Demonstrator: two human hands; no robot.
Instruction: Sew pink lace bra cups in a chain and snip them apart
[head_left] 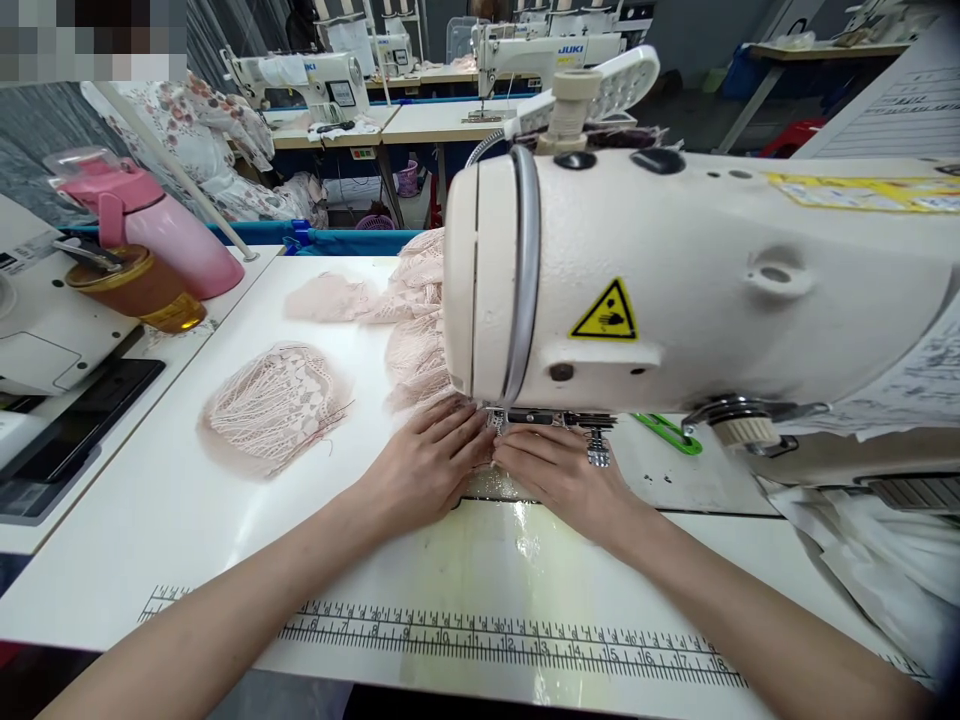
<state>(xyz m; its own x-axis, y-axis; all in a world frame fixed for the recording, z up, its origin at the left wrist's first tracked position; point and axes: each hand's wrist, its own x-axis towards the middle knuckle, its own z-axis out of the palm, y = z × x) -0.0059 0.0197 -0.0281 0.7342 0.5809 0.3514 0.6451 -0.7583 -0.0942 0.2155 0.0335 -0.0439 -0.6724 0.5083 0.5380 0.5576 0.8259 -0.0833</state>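
My left hand (420,462) lies on the sewing machine's bed, fingers stretched forward over the edge of pale pink lace fabric (420,330). The lace bunches up behind it, against the machine head (480,290). My right hand (559,468) rests palm down beside the presser foot (496,420), its fingers extended and pointing left. Both sets of fingertips almost meet at the foot, and a small piece of lace shows between them. What lies under the fingers is mostly hidden. A separate lace piece (274,410) with loose threads lies flat to the left.
A pink bottle (161,225), an amber cup (139,285) and a black phone (90,415) stand or lie at the left. Green snips (670,433) lie right of the foot. White cloth (862,570) hangs at the right. A person in a floral garment (202,150) sits beyond.
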